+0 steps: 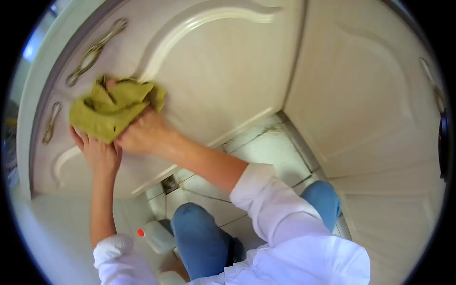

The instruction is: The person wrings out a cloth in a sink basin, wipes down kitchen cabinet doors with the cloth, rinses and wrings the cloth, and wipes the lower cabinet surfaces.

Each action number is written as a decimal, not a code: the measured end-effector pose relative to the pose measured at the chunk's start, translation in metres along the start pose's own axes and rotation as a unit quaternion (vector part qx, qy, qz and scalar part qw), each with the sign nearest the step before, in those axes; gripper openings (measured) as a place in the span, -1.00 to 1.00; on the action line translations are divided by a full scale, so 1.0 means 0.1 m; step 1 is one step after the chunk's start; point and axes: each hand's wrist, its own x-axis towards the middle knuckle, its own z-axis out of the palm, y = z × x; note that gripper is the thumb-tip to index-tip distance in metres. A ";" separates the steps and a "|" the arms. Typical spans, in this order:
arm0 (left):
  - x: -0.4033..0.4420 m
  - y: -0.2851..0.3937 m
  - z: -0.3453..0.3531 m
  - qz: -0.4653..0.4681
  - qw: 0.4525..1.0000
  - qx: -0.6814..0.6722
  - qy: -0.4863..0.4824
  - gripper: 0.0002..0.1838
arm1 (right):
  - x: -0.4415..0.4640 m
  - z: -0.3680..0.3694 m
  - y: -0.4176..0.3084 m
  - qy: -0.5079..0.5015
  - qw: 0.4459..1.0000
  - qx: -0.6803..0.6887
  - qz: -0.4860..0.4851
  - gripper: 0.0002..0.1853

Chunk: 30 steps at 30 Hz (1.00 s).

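A yellow-green cloth (pixel 111 111) lies bunched against the cream cabinet door (pixel 218 71), below the large ornate metal handle (pixel 97 52). My right hand (pixel 142 133) is closed on the cloth, its fingers mostly hidden under the folds. My left hand (pixel 99 149) is at the cloth's lower edge, close beside my right hand. Its fingertips reach up under the cloth, one finger showing at the left, and whether it grips the cloth is hidden. A smaller metal handle (pixel 51 122) is just left of the cloth.
Another cabinet door (pixel 365 90) stands at the right, with a metal handle (pixel 432 83). White floor tiles (pixel 266 152) show below the doors. A whitish bottle with a red cap (pixel 159 236) is beside my bent knee (pixel 197 237).
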 end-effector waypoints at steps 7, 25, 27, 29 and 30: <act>-0.97 1.36 0.51 -0.031 0.965 -0.202 -0.168 -0.45 | -1.60 -0.45 0.23 -0.223 0.972 -0.035 0.060 -0.50; 0.39 2.89 -0.36 -0.184 0.797 -0.569 0.088 -0.64 | -0.72 -2.40 -0.22 -0.195 0.950 -0.159 0.183 -0.65; 0.67 2.96 -0.60 -0.206 0.639 -0.740 0.046 -0.75 | -0.60 -2.62 -0.38 -0.187 0.943 -0.177 0.210 -0.65; 0.88 3.21 -0.62 -0.279 0.487 -0.827 0.017 -0.74 | -0.59 -2.74 -0.42 -0.171 0.939 -0.189 0.233 -0.64; 1.02 3.29 -0.64 -0.339 0.321 -0.884 -0.014 -0.73 | -0.61 -2.78 -0.45 -0.132 0.940 -0.193 0.249 -0.63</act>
